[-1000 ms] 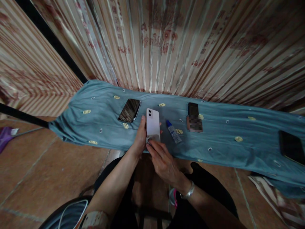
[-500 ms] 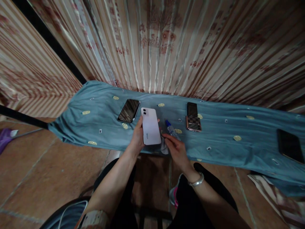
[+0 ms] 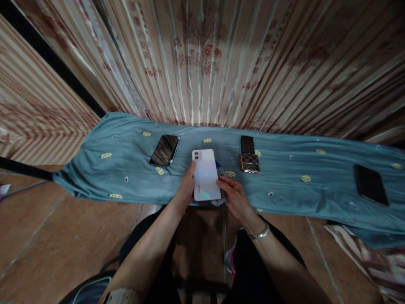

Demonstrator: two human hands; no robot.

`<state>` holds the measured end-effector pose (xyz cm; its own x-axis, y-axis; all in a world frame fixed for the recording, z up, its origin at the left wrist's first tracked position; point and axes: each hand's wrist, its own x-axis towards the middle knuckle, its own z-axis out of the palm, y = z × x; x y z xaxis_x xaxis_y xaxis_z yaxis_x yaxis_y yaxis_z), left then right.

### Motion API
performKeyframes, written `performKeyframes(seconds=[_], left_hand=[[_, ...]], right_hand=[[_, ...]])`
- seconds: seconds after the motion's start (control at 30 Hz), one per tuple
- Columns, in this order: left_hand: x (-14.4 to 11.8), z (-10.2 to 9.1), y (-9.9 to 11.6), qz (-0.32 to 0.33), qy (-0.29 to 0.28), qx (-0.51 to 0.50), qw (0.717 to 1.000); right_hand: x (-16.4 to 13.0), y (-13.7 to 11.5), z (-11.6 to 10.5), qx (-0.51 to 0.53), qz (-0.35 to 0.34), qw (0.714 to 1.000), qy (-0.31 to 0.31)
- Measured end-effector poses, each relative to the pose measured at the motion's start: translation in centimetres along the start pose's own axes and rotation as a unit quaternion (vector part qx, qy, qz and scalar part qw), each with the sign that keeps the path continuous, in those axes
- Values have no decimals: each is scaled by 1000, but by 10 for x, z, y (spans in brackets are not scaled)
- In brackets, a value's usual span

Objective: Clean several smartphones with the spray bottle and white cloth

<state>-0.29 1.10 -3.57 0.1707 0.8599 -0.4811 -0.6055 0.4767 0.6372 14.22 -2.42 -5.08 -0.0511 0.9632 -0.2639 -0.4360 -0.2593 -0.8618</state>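
Blue cloth (image 3: 133,169), white phone (image 3: 205,174) in both hands.

Low surface draped in teal cloth (image 3: 126,166); on it a dark phone (image 3: 164,150), a checkered phone (image 3: 249,155), another dark phone (image 3: 370,184) far right, well apart.

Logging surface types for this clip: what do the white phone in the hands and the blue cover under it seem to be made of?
White phone: its back looks like glossy plastic or glass, since it shows a smooth pearly sheen with a faint rainbow tint; which of the two is unclear. Blue cover: woven fabric with a matte finish, judging by its soft wrinkles, draped edge and small yellow motifs.
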Motion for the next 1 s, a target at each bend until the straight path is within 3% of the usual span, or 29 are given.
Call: performKeyframes(seconds=[0.17,0.27,0.5,0.67,0.87,1.0], left_hand=[[4,1,-7,126,53,21,990],[2,4,-11,154,70,27,985],[-10,16,-19,185,-6,86,979],[-9,12,-18,160,-12,73,984],[-8,8,-13,49,31,-38,998],[-12,10,-16,63,12,-23,998]], right_hand=[[6,-6,-4,-79,-95,991,48],[8,-9,-5,-182,-168,966,69],[-3,-2,5,-362,-246,898,52],[-15,3,18,-405,-325,855,-9],[-23,16,23,-455,-396,794,-75],[-17,17,15,-484,-426,761,-78]])
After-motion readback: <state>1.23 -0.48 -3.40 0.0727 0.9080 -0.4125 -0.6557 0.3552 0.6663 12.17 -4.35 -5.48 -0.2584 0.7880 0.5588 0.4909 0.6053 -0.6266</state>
